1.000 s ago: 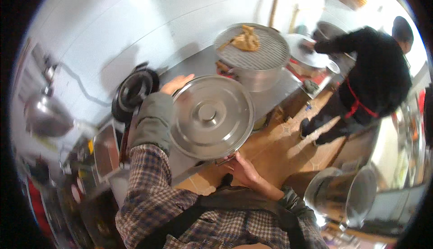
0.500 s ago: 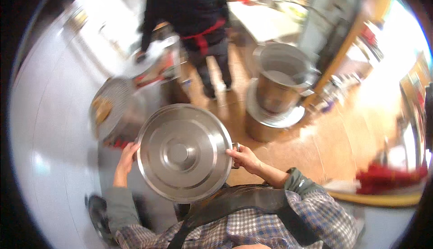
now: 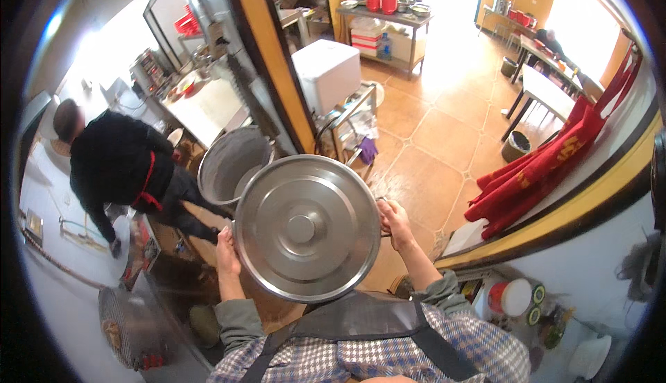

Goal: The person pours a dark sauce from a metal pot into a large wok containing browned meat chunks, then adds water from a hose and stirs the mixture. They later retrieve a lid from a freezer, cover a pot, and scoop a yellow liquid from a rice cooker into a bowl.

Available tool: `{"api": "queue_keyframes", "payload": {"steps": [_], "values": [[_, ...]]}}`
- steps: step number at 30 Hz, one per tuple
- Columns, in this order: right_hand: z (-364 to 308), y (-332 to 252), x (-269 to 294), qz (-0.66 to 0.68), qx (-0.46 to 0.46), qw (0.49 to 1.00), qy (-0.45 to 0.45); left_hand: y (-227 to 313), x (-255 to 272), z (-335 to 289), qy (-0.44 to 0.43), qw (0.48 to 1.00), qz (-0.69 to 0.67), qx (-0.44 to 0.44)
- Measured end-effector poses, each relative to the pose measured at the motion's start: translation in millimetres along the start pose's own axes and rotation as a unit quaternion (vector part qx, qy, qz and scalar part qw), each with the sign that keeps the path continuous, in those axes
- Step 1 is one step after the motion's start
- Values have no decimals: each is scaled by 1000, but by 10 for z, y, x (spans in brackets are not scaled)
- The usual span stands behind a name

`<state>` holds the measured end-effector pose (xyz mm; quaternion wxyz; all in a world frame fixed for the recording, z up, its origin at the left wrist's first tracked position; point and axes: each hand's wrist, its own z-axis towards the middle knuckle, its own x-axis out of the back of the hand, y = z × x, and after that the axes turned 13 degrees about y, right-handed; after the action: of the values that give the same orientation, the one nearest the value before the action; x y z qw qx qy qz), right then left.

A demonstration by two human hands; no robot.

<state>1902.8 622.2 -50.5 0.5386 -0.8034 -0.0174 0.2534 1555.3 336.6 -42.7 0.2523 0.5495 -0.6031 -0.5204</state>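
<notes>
A large round stainless steel pot with its lid on [image 3: 326, 258] is held in front of my chest and seen from above. The lid has stepped rings and a raised round middle. My left hand [image 3: 227, 252] is closed at the pot's left side, where the grip itself is mostly hidden by the rim. On the opposite side my right hand [image 3: 395, 225] wraps round a metal loop handle. The lid hides the pot's walls and whatever is inside. Just beyond its far left edge stands a tall open metal stockpot [image 3: 236, 164].
A person in black [image 3: 125, 161] with a red apron tie works at the left. A doorway post [image 3: 277, 57] rises ahead, beside a white box [image 3: 329, 74] on a rack. Red cloth [image 3: 541, 164] hangs at the right. Tiled floor [image 3: 416, 154] stretches beyond to tables.
My view has swung right toward the doorway, so the co-worker and stockpot now appear further left. Both hands still hold the lidded pot, which has come along with the turn.
</notes>
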Motion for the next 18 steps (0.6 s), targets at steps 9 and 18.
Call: {"api": "queue_keyframes", "payload": {"steps": [9,18], "values": [[1663,-804,1328,76,75,978,182,-902,-3063,1346,-123,986,41,102],[3370,-2307,2084,57,145,932,327,-1265,-6339,2356,-247,958,13,147]]}}
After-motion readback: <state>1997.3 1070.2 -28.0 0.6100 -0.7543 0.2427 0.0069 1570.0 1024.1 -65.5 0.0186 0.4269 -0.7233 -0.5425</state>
